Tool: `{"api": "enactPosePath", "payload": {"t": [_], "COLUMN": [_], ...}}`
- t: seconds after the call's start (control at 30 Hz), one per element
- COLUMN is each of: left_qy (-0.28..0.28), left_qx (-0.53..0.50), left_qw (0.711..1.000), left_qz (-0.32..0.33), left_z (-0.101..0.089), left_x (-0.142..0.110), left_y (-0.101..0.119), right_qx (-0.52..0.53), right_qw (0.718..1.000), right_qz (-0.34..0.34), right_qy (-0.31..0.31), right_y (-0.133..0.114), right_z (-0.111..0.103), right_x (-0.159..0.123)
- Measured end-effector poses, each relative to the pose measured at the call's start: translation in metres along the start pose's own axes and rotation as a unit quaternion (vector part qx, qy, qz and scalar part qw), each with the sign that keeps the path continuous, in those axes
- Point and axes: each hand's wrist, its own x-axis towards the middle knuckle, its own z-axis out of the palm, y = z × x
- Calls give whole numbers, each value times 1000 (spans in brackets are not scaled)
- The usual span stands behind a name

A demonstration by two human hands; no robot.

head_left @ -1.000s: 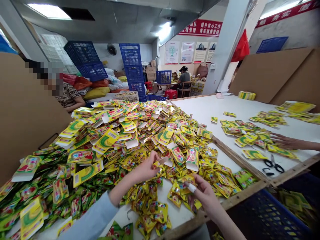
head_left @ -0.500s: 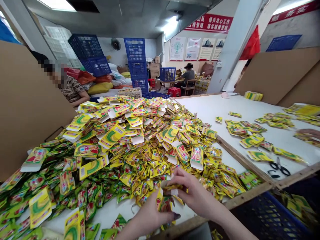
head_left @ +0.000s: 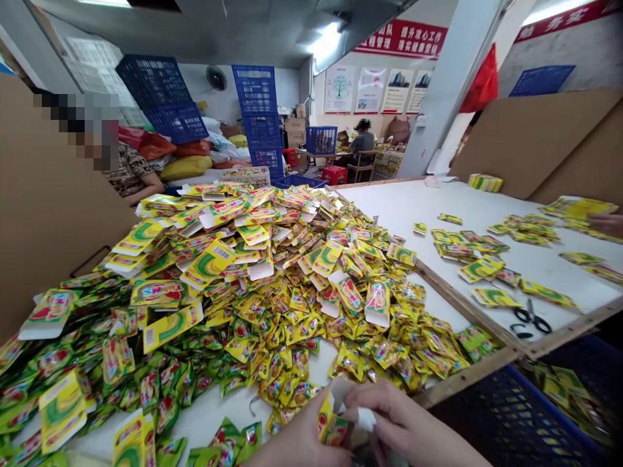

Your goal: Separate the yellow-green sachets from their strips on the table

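Note:
Low at the table's front edge, my left hand (head_left: 302, 434) is closed round a small yellow and green printed carton (head_left: 325, 415) with its white inner flap up. My right hand (head_left: 394, 415) is against the carton's open end, fingers bent together. Something white (head_left: 366, 419) shows at its fingertips; I cannot tell whether it is a flap or a separate piece. Just beyond lie yellow candy sachets (head_left: 350, 360), with green sachets (head_left: 170, 383) to the left. A tall heap of printed cartons (head_left: 219, 259) rises behind them, several with ends open.
A wooden strip (head_left: 462, 308) divides the white table. On the right part lie flat cartons (head_left: 467, 246), scissors (head_left: 530, 318) and another person's hand (head_left: 606, 224). Cardboard panels (head_left: 58, 214) stand at the sides. A blue crate (head_left: 511, 415) is below the edge. Another person (head_left: 129, 172) sits at far left.
Both hands have come down and nearer to me, still together on the carton. The sachets that my right hand held over the carton no longer show. The co-worker's hand at right has moved back.

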Motion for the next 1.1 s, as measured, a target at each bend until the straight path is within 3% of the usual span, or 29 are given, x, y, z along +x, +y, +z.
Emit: {"api": "enactPosePath", "payload": {"t": [0.07, 0.17, 0.23, 0.3, 0.33, 0.37, 0.4, 0.47, 0.57, 0.7, 0.87, 1.1], "left_qy": [-22, 12, 77, 130, 145, 153, 161, 174, 204, 258, 283, 342], "left_qx": [4, 137, 347, 534, 584, 610, 615, 601, 563, 469, 332, 219], "left_qw": [1000, 989, 930, 829, 791, 770, 763, 771, 789, 833, 895, 911], "left_qz": [12, 61, 92, 106, 109, 111, 114, 123, 138, 140, 91, 74], "left_z": [1, -16, -37, -60, -70, -78, -85, -94, -99, -97, -91, -100], "left_x": [6, 20, 32, 45, 51, 57, 62, 69, 69, 53, 26, 16], "left_y": [6, 15, 18, 18, 16, 14, 12, 10, 11, 17, 18, 16], "right_qx": [-6, -82, -167, -310, -369, -409, -426, -400, -300, -134, 18, 62], "right_qw": [999, 979, 928, 833, 786, 757, 752, 797, 891, 956, 967, 952], "right_qz": [-11, -48, -21, 44, 65, 74, 69, 39, -6, -15, -32, -58], "right_qy": [31, 181, 332, 457, 492, 504, 498, 451, 340, 262, 254, 293], "right_y": [4, 16, 26, 35, 38, 40, 42, 44, 47, 46, 45, 48], "right_z": [-7, -47, -91, -134, -149, -159, -162, -151, -106, -42, 1, 1], "right_x": [-6, -14, -19, -23, -24, -24, -22, -14, 5, 37, 80, 103]}}
